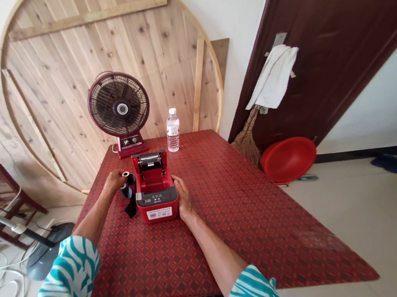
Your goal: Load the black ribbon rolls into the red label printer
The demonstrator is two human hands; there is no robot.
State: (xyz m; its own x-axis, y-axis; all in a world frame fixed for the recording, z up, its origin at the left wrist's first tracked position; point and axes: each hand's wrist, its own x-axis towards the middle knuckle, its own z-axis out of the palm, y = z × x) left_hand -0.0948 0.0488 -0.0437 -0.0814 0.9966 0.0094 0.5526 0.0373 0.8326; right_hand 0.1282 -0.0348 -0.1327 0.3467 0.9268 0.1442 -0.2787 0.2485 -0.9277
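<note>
A red and dark grey label printer (159, 213) stands on the patterned red tabletop, its lid raised and its inside showing. Against its right side, my right hand (183, 195) is closed on the casing, with some fingers hidden behind it. To the printer's left, my left hand (114, 181) pinches a black ribbon roll (127, 184) with pale core ends. A dark strip of the ribbon (131, 208) hangs down onto the table beside the printer.
A dark red fan (119, 106) and a clear water bottle (173, 130) stand at the table's (230, 204) far end. A round wooden board (152, 55) leans on the wall behind. Right of the table are a broom (248, 140) and a red basin (289, 159).
</note>
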